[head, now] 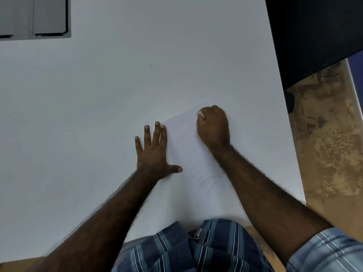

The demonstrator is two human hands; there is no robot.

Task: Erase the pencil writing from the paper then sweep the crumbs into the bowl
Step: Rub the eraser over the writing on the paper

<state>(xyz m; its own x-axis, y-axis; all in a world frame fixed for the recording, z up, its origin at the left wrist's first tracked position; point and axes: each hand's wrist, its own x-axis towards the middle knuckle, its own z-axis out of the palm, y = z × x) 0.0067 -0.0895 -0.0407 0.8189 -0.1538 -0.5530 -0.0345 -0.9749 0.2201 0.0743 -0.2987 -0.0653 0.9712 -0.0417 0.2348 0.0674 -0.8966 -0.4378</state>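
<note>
Head view, the only one we have. Paper (pixel 188 146) lies angled on the white table (pixel 98 95), in front of our body and toward the table's right edge.

Left hand (pixel 154 152) lies flat, fingers straight and spread, across the paper's left edge with the thumb out on the sheet. It grips nothing; we read it as pinning the sheet.

Right hand (pixel 213 126) is curled into a fist at the paper's far right corner. A small white eraser (pixel 200 114) shows at the fingertips, pinched and down on the sheet.

Progress, as a judgement: erasing is under way, not done. Faint pencil lines still show on the near half of the paper, toward our body. The far half looks blank, but the marks are too faint to call it clean.

No crumbs that we can make out on the paper; too small or too pale to tell. No bowl in view, so the sweep step looks unstarted and we can't say where the bowl sits relative to the paper.

Grey panel (pixel 35 16) sits at the table's far left corner, well apart from the paper.
</note>
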